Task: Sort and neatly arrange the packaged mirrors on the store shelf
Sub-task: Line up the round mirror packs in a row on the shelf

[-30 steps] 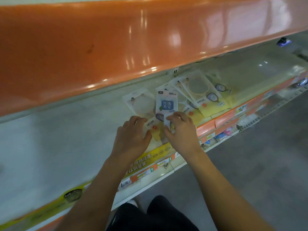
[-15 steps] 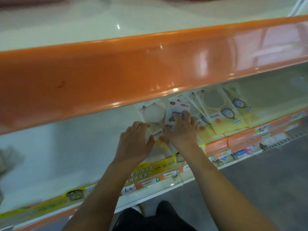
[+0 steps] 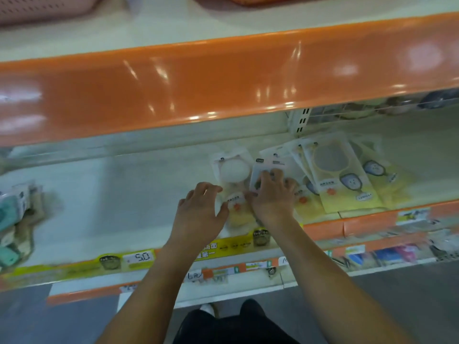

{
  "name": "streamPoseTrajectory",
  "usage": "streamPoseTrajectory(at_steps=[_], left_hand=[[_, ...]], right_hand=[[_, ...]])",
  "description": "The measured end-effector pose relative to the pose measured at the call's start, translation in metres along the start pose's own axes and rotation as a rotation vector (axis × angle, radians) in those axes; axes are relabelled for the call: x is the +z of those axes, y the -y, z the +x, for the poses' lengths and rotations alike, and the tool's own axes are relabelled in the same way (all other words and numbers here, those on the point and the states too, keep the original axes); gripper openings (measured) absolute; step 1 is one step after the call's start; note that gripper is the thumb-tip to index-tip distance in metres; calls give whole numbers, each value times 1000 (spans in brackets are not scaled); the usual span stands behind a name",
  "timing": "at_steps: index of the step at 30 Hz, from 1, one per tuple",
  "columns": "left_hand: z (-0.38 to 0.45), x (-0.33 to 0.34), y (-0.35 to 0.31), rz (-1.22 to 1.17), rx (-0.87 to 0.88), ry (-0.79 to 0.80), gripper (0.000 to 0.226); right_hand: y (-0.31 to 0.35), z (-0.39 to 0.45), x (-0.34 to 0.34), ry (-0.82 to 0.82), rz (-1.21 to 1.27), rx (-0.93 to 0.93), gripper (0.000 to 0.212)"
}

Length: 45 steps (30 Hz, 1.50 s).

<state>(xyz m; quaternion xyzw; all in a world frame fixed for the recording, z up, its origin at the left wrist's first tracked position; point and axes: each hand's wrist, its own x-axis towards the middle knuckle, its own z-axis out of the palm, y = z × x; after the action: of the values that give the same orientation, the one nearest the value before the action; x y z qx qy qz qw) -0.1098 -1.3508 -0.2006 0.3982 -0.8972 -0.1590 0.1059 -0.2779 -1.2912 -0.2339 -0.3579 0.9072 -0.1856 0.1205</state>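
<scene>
Since a second ago the white packet (image 3: 267, 175) has been laid flat under the right hand (image 3: 272, 194), fingers spread pressing it, while the left hand (image 3: 200, 209) hovers open beside the round-mirror packet (image 3: 232, 170), so placement appears nearly complete.

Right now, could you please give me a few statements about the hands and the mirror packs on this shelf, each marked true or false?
1. The right hand lies on top of a white mirror pack. True.
2. The left hand lifts a pack high above the shelf. False: it is low over the shelf by the pack with the round white mirror, lifting nothing.
3. A fanned stack of yellow-bottomed packs lies to the right of the hands. True.
4. The shelf edge above the packs is blue. False: the upper shelf edge is orange.
5. Teal packaged goods lie at the far left of the shelf. True.
</scene>
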Motion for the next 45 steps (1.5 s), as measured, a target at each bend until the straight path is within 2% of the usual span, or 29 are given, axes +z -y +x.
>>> streamPoseTrajectory(at_steps=[6,10,17,25,29,34,38,41,45], left_hand=[[-15,-3,-5,37,-75,-40,38],[-29,-8,-3,56,-124,-73,38],[-52,-21,13,85,-225,-123,37],[-76,-38,51,57,-347,-157,39],[-94,-47,82,46,-397,-159,38],[-125,-66,136,8,-439,-234,35],[-146,-83,180,-5,-439,-285,38],[-160,-96,212,-32,-465,-315,42],[-176,-112,254,-42,-489,-324,36]], right_hand=[[-7,5,-8,-14,48,-66,43],[0,-2,-12,-26,125,-184,39],[40,-12,-6,-69,206,-402,43],[90,-46,16,-5,221,-571,37],[120,-65,34,16,209,-626,37],[167,-97,60,39,174,-699,36],[213,-117,83,82,139,-703,48],[247,-128,98,116,109,-712,46],[290,-145,116,131,85,-742,44]])
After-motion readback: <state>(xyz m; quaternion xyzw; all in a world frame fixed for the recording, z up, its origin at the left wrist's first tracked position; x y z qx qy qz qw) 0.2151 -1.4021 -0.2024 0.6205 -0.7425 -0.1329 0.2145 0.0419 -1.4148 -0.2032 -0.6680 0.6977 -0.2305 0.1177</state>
